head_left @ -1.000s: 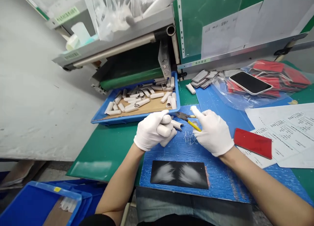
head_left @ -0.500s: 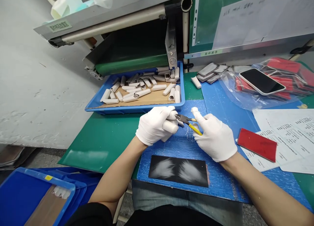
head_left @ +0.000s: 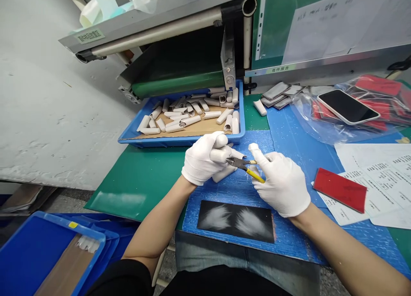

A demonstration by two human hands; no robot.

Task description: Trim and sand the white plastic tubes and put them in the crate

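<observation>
My left hand (head_left: 199, 159), in a white glove, is closed around white tube-like plastic pieces (head_left: 219, 155) with rounded ends. Yellow-handled cutting pliers (head_left: 255, 175) are gripped in my gloved right hand (head_left: 284, 184), its thumb raised along the upper handle. The plier jaws are at the near side of the held pieces; whether they bite on an edge is too small to tell. More white plastic pieces (head_left: 224, 174) lie on the blue mat (head_left: 199, 191) just below and behind my left hand. Part of them is hidden by the glove.
A blue tray (head_left: 180, 142) full of similar white pieces sits below a green roller (head_left: 180, 85). A black abrasive-looking strip (head_left: 236, 221) lies near the front edge. To the right are a red pad (head_left: 340, 189), papers (head_left: 390, 189), a phone (head_left: 348, 106) and bagged red pads.
The white pieces in my left hand have turned, and the plier jaws are now lower against them. My right hand stays closed on the pliers. The view has shifted slightly.
</observation>
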